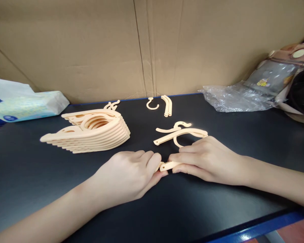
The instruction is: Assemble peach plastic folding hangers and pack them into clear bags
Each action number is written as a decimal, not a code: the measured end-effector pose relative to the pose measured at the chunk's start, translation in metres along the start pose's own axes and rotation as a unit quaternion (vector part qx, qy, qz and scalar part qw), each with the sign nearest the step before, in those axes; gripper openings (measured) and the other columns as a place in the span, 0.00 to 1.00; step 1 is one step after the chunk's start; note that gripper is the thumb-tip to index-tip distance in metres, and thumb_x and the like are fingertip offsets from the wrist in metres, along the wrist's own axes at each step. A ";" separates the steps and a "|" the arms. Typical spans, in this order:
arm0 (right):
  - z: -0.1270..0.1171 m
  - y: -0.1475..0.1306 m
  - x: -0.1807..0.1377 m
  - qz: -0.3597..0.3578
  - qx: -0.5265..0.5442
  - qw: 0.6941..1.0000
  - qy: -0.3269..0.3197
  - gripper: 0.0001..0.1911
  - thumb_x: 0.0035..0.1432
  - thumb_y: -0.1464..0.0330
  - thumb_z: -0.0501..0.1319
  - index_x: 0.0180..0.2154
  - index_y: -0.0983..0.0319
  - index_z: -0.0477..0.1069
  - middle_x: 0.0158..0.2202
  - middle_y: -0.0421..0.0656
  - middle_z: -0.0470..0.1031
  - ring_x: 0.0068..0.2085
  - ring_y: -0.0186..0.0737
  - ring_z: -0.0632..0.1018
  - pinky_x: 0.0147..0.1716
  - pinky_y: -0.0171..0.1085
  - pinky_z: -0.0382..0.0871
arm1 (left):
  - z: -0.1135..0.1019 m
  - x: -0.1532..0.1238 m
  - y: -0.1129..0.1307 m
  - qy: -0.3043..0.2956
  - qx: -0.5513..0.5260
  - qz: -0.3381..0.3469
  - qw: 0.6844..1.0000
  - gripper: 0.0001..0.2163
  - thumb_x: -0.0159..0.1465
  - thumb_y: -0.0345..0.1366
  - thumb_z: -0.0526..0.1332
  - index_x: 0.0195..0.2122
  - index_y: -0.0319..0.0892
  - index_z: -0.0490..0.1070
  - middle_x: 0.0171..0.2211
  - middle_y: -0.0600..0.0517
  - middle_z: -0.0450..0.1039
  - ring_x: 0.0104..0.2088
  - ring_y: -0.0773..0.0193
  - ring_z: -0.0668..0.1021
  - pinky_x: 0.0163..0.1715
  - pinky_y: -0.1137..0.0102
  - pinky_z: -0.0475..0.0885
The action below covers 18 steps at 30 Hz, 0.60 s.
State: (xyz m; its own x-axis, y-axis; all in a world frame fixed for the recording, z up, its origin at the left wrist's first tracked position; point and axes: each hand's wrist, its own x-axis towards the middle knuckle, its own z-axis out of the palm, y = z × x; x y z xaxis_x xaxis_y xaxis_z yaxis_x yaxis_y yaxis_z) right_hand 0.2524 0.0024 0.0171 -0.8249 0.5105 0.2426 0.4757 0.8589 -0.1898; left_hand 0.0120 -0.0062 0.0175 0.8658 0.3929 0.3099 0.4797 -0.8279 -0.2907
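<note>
Peach plastic pieces (170, 165) were pinched in the left hand (134, 172) and right hand (208, 160); I judged that misaligned pressure could crack them.

On table (152, 219), bearings from hanger piece (168, 166): left hand (133, 172), 9 o'clock; right hand (209, 162), 3; hanger stack (110, 136), 10, tissue pack (40, 106) beyond; loose hanger parts (165, 137), 1; hook (152, 108), strips (170, 105), 12, far edge; plastic bag (224, 98), between 1 and 2, bottle (271, 75) beyond.

My left hand (131, 173) and right hand (209, 160) are bare, with slender fingers (152, 163). My forearms (63, 210) are bare too, slim and smooth.
</note>
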 end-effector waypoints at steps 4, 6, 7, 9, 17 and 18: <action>0.001 0.000 0.000 -0.009 -0.025 1.000 0.005 0.18 0.72 0.63 0.48 0.46 0.61 0.76 0.29 0.39 0.77 0.27 0.33 0.73 0.27 0.34 0.59 | 0.000 0.000 0.002 0.002 0.008 0.003 1.000 0.16 0.73 0.34 0.45 0.27 0.42 0.61 0.19 0.57 0.63 0.17 0.66 0.70 0.17 0.68 0.57; 0.001 0.000 0.000 -0.011 -0.035 0.999 0.010 0.18 0.72 0.63 0.48 0.47 0.61 0.76 0.29 0.39 0.77 0.27 0.33 0.74 0.27 0.34 0.60 | 0.001 -0.001 0.003 0.004 -0.015 -0.011 1.000 0.17 0.73 0.35 0.45 0.27 0.42 0.60 0.19 0.57 0.62 0.16 0.67 0.69 0.16 0.68 0.56; 0.001 0.000 0.000 -0.012 -0.037 0.999 0.012 0.18 0.73 0.64 0.48 0.47 0.61 0.76 0.29 0.39 0.77 0.27 0.33 0.74 0.27 0.34 0.60 | 0.001 -0.001 0.003 0.003 -0.024 -0.015 1.000 0.17 0.73 0.35 0.45 0.27 0.42 0.60 0.19 0.57 0.62 0.16 0.67 0.69 0.16 0.69 0.56; 0.001 0.000 0.000 -0.012 -0.044 0.999 0.016 0.18 0.73 0.63 0.48 0.46 0.61 0.76 0.30 0.39 0.77 0.28 0.32 0.75 0.27 0.34 0.59 | 0.002 0.000 0.003 -0.005 -0.032 -0.017 0.999 0.16 0.73 0.35 0.45 0.27 0.42 0.60 0.19 0.57 0.62 0.16 0.67 0.70 0.16 0.69 0.56; 0.007 0.002 0.000 -0.051 -0.108 0.991 0.053 0.19 0.73 0.63 0.47 0.44 0.61 0.76 0.26 0.36 0.74 0.23 0.33 0.70 0.24 0.36 0.57 | 0.001 0.000 0.002 -0.019 -0.056 -0.014 0.998 0.15 0.74 0.39 0.45 0.31 0.43 0.60 0.20 0.58 0.64 0.17 0.66 0.72 0.16 0.68 0.57; 0.007 0.002 0.000 -0.057 -0.118 0.990 0.057 0.19 0.73 0.63 0.47 0.43 0.62 0.76 0.26 0.36 0.73 0.23 0.33 0.70 0.24 0.36 0.57 | 0.001 0.000 0.002 -0.025 -0.063 -0.012 0.998 0.14 0.74 0.39 0.45 0.32 0.43 0.60 0.21 0.58 0.66 0.18 0.65 0.73 0.16 0.68 0.58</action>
State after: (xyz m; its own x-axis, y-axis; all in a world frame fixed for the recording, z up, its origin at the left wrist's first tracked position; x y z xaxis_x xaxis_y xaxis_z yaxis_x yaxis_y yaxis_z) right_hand 0.2513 0.0040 0.0097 -0.8437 0.4004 0.3576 0.4513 0.8898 0.0686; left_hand 0.0131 -0.0077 0.0161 0.8616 0.4303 0.2691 0.4817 -0.8604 -0.1663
